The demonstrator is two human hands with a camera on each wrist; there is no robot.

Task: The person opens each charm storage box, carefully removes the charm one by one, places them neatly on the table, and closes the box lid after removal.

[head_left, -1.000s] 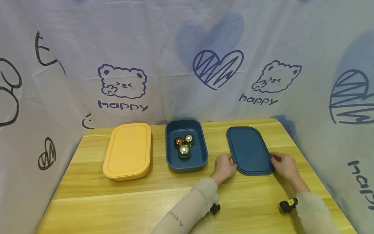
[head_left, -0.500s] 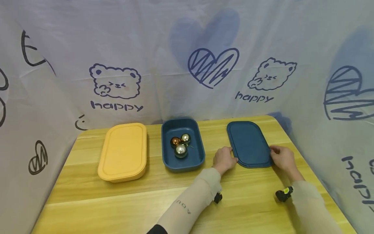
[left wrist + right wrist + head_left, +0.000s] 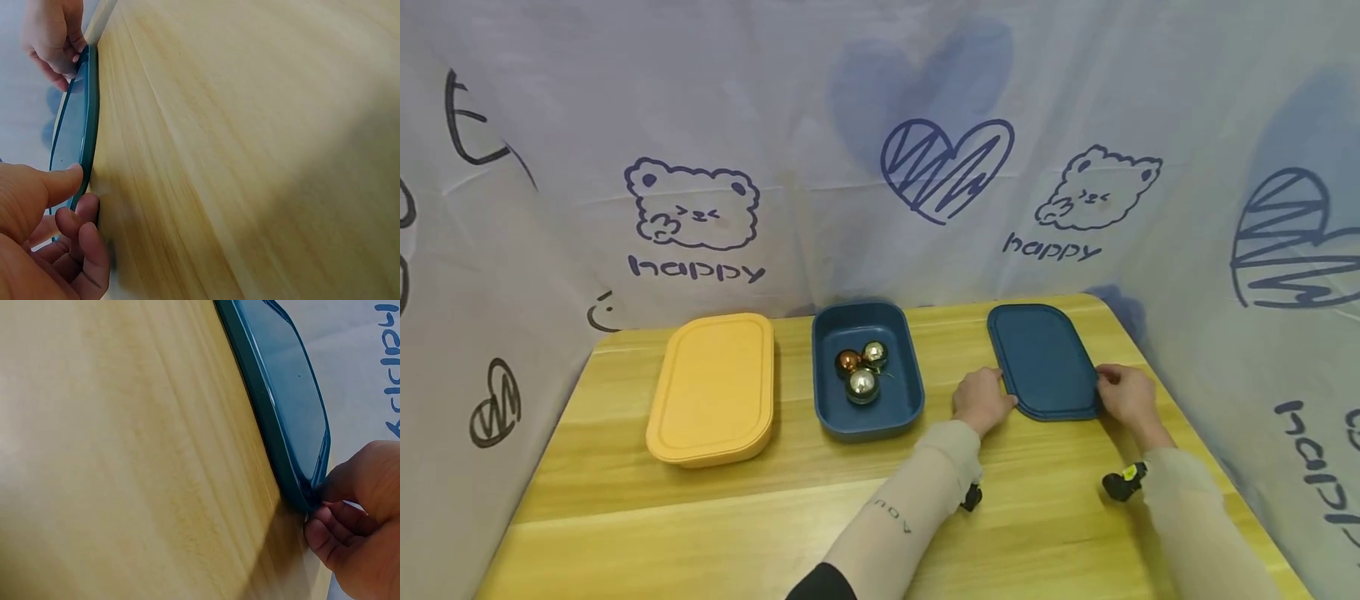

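Both hands hold a dark blue lid point(image 3: 1048, 362) at the right of the table. My left hand point(image 3: 983, 402) grips its left edge near the front corner; in the left wrist view the left thumb point(image 3: 65, 181) lies on the rim with the fingers curled beside and below. At the right edge, my right hand point(image 3: 1127, 393) pinches the lid's near corner, seen close in the right wrist view. To the left stands an open dark blue box point(image 3: 841, 333) holding an orange ball point(image 3: 848, 361) and two silver balls, one of them a larger silver ball point(image 3: 862, 385).
A yellow box with its lid on point(image 3: 715, 383) stands farther left on the wooden table point(image 3: 700, 525). White cloth walls point(image 3: 812, 167) with printed drawings rise behind the table and on both sides.
Both hands have moved the blue lid away from me, toward the back of the table. They keep their hold on it. The head view has shifted slightly; the boxes stay put.
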